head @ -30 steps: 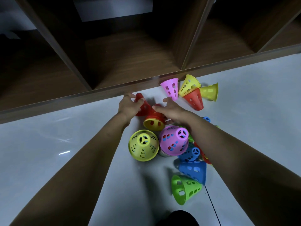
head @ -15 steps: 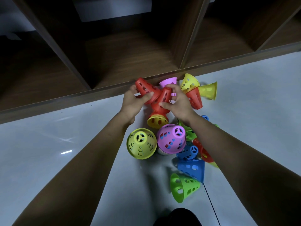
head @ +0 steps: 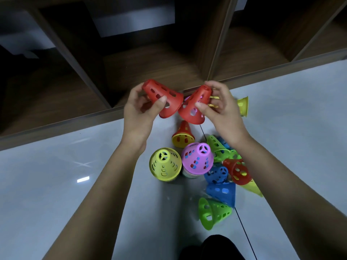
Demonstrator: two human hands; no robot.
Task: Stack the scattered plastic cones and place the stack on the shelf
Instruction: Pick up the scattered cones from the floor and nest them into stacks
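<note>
Red perforated plastic cone (head: 163, 99) gripped by the left hand (head: 139, 113), rim against a second red cone (head: 195, 107) pinched by the right hand (head: 222, 109).

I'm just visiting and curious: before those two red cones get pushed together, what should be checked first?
1. Left hand grips a red perforated plastic cone: ok.
2. Right hand grips the second red plastic cone: ok.
3. Cones aligned for nesting: not ok, tips tilt opposite ways.
4. Wooden shelf compartment ahead in view: ok.
5. Other cones on the pale glossy floor gathered: not ok.
</note>
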